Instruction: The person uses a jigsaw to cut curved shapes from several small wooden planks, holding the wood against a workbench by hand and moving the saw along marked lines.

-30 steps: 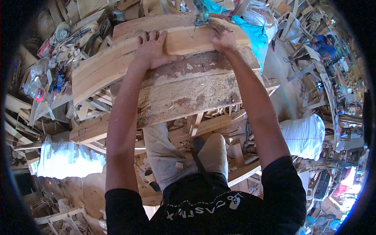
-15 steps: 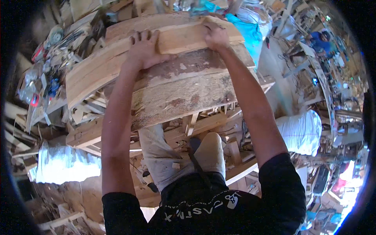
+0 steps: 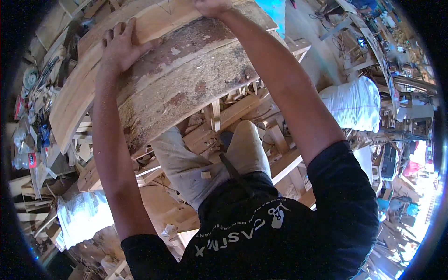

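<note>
The left hand (image 3: pixel 122 46) is lying flat with fingers spread, pressing on a long, pale, curved wooden plank (image 3: pixel 159 21), while the right hand (image 3: pixel 213 7) is curling at the plank's right part, too cropped to tell whether it is gripping anything. A rough, brown, bark-flecked wooden board (image 3: pixel 186 79) is showing along the plank's near edge, and a bulging white woven sack (image 3: pixel 352 105) is sitting well apart to its right.

My left hand (image 3: pixel 120 49) lies spread on the pale plank (image 3: pixel 161 22), thumb stretched over the rough, blotchy board (image 3: pixel 186 70). My right hand (image 3: pixel 213 6) is cropped by the upper edge, so I can't quite tell its grip. A white sack (image 3: pixel 354 103) sits off to my right.
</note>
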Demonstrator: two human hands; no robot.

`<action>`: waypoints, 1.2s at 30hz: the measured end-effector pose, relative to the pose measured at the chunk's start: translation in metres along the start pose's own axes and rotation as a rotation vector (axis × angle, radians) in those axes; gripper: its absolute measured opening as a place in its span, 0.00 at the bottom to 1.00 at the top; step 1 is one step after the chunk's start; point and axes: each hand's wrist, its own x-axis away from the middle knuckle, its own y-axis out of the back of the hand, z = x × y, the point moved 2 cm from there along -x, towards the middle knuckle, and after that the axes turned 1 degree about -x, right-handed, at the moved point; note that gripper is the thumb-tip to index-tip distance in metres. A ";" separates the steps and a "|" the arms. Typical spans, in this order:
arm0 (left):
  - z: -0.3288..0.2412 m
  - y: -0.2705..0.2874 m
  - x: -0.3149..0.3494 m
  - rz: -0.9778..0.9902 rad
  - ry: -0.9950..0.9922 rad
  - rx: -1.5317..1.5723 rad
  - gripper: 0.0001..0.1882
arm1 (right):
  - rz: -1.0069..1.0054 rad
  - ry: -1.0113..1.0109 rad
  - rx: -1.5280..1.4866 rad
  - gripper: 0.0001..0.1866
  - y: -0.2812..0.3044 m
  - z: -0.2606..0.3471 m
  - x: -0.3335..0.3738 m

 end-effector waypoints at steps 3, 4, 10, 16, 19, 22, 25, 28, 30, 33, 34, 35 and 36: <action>-0.004 0.003 -0.002 0.023 0.003 0.007 0.60 | 0.026 -0.045 0.021 0.21 -0.002 -0.002 -0.003; -0.004 0.003 -0.003 0.027 0.002 0.008 0.59 | 0.024 -0.059 0.019 0.21 -0.001 -0.002 -0.004; 0.010 -0.002 0.000 0.022 -0.003 -0.043 0.59 | -0.030 0.028 -0.099 0.20 0.008 0.017 -0.003; -0.005 0.000 -0.009 0.013 -0.017 0.020 0.60 | -0.009 -0.081 0.212 0.19 -0.007 -0.009 -0.006; 0.010 -0.003 -0.002 0.031 0.018 -0.012 0.61 | -0.023 0.000 -0.116 0.19 -0.010 0.009 -0.009; 0.010 -0.007 -0.005 -0.054 -0.001 -0.015 0.61 | 0.003 -0.015 -0.044 0.17 -0.012 0.001 -0.009; 0.004 -0.008 -0.011 -0.079 -0.046 0.025 0.60 | -0.115 0.106 0.068 0.17 -0.012 -0.012 -0.008; 0.009 -0.013 -0.009 -0.077 -0.013 -0.006 0.60 | -0.062 0.096 0.023 0.16 -0.010 -0.002 -0.010; 0.013 -0.013 -0.007 -0.070 -0.001 -0.021 0.60 | 0.001 0.047 0.005 0.16 -0.007 0.007 -0.012; 0.011 -0.008 -0.006 -0.009 0.011 -0.022 0.61 | -0.013 0.027 -0.092 0.17 -0.004 0.009 -0.011; 0.009 -0.004 -0.005 0.020 0.015 -0.019 0.62 | -0.035 0.030 -0.136 0.18 -0.004 0.007 -0.010; 0.007 -0.002 -0.005 0.012 0.015 -0.019 0.62 | -0.052 0.040 -0.128 0.18 -0.005 0.007 -0.009; 0.010 -0.003 -0.004 0.002 0.020 -0.022 0.62 | -0.070 0.054 -0.124 0.18 -0.007 0.009 -0.010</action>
